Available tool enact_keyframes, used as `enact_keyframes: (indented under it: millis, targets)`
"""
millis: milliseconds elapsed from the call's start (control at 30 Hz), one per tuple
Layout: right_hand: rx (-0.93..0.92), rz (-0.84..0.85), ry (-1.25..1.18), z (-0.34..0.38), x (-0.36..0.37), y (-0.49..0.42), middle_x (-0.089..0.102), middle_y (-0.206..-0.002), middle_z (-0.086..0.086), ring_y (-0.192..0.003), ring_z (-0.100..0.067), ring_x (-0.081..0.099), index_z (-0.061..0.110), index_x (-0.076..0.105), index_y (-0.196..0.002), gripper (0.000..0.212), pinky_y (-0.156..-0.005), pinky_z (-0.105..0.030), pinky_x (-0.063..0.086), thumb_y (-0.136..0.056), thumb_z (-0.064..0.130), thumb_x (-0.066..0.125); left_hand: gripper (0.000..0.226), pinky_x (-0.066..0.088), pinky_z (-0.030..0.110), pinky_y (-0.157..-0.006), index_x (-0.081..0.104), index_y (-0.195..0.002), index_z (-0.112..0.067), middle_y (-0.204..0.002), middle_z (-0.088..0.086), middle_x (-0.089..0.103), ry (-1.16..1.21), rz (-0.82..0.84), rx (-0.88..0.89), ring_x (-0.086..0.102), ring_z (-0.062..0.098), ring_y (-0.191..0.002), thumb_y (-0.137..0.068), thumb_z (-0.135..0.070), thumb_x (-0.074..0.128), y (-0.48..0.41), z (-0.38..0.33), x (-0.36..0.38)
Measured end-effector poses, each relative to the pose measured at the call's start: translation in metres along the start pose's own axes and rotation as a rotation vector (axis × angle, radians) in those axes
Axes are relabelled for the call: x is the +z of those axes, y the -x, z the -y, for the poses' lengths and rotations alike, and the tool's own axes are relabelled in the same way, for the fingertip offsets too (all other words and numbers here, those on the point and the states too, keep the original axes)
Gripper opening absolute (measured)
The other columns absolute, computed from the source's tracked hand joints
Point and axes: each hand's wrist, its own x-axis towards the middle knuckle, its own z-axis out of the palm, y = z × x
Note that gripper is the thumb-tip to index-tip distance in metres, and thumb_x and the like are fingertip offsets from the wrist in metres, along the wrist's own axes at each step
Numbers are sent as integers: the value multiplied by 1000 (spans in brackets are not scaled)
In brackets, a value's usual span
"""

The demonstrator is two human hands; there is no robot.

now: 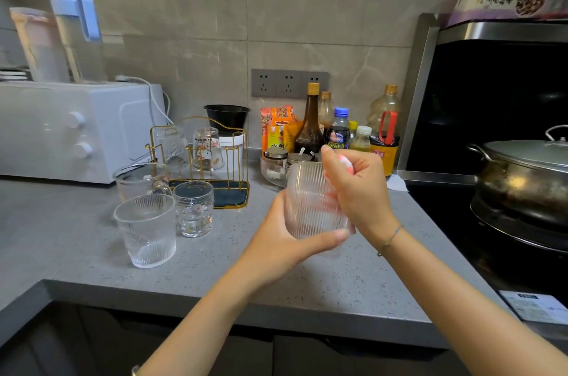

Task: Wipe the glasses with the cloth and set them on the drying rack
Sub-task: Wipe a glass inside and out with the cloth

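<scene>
My left hand (278, 240) holds a ribbed clear glass (310, 200) from below, above the grey counter. My right hand (358, 188) presses a pink-and-white cloth (345, 162) into the glass's mouth, fingers closed on it. The gold wire drying rack (236, 191) stands at the back left of my hands, with two glasses upside down on it: a ribbed one (172, 145) and a printed one (207, 149). Three more glasses stand upright in front of the rack: a mug (140, 180), a ribbed tumbler (147, 229) and a small printed glass (194, 209).
A white toaster oven (76, 129) sits far left with bottles on top. Sauce bottles and jars (338, 132) crowd the back wall. A stove with a lidded pot (528, 172) lies to the right. The counter edge (215, 298) runs in front.
</scene>
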Motion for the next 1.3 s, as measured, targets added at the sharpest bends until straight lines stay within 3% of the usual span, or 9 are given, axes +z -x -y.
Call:
enact_keyframes:
  millis: [233,367,433,600,767,867,967,1133,1300]
  targets:
    - [35,15,-95,6,1,0,32,-39,12,-34,0,33,14,35,-46,54,-39,-11,31,-98,13,48,79,58,28,-72,59,-119,-20,-107,2,73,344,28,44,70,15,-95,-47,-43,80,4,1,-5]
    - [123,40,-242,3,0,2,42,-58,-29,-53,-26,44,-14,44,-61,66,-52,-27,38,-95,42,50,75,58,36,-57,77,-97,-12,-100,15,73,781,201,-95,70,29,-85,-32,-45,93,8,-3,-11]
    - [171,13,-261,2,0,4,50,-56,-14,-52,-17,49,-10,49,-60,59,-51,-23,41,-98,35,47,79,58,38,-57,76,-101,-11,-104,19,71,857,213,-130,69,34,-89,-30,-43,95,7,-2,-11]
    - [191,-93,-212,2,-2,-3,42,-42,8,-42,-6,40,18,43,-44,54,-48,-19,36,-97,22,51,97,60,48,-73,64,-118,-10,-112,17,70,744,226,-167,67,35,-104,-32,-41,97,2,-6,-15]
    - [34,-54,-35,8,0,-8,35,-37,13,-37,-2,33,16,40,-44,54,-42,-11,30,-95,13,54,94,57,31,-85,53,-128,-27,-114,-6,71,238,125,-94,67,9,-104,-45,-58,86,1,-15,-13]
    - [-1,-23,17,7,5,-7,36,-38,11,-39,-4,35,16,42,-45,52,-44,-10,30,-95,12,54,83,53,12,-70,49,-127,-33,-112,-12,66,61,2,-6,65,-1,-98,-57,-54,86,0,-14,-5]
    - [-26,-4,16,7,7,-3,36,-42,6,-43,-5,35,10,45,-48,49,-44,-13,30,-96,12,53,81,51,11,-68,54,-123,-29,-110,-7,69,89,-56,55,66,4,-97,-51,-53,83,-1,-6,-4]
    - [4,4,-109,12,5,1,34,-39,12,-37,-1,34,18,38,-45,54,-43,-15,33,-98,12,48,90,58,38,-71,66,-115,-13,-105,10,72,492,83,-70,70,23,-93,-37,-51,88,3,-3,-14]
    - [78,3,-180,13,4,2,37,-43,4,-44,-15,38,25,40,-40,52,-47,-20,37,-90,37,51,85,58,43,-62,74,-107,-14,-110,19,69,886,211,-149,65,37,-98,-30,-42,96,3,-2,-14]
